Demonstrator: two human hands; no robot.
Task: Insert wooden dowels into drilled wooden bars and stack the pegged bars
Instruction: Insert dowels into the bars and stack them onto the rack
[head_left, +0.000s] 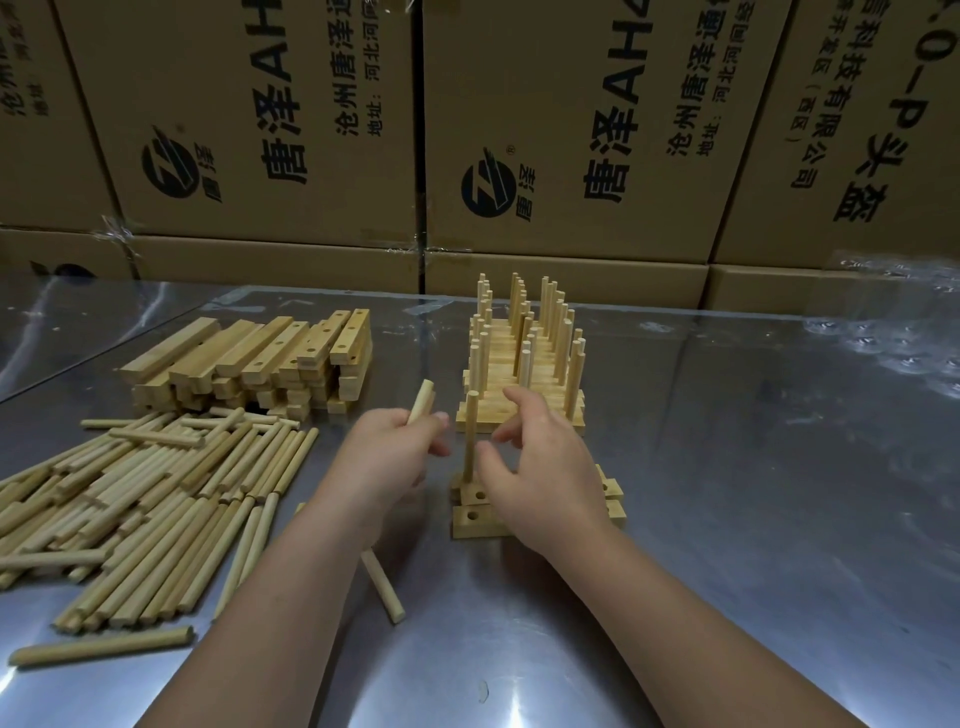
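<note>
On the bench (727, 493), a heap of loose dowels (130, 493) lay flat at the near left, most with their long axes running away and to the right. The left hand (384, 452) gripped spare dowels (422, 400), their tips slanting up and away. The right hand (540, 467), fingers loosely spread and holding nothing, hovered over the near bars (472, 517), which lay crosswise. One upright dowel (470, 441) stood at their left end, beside empty holes. Behind them stood the pegged stack (519, 410), its pegs vertical. At the far left a pile of drilled bars (260, 358) waited, so I judged that much remained.
</note>
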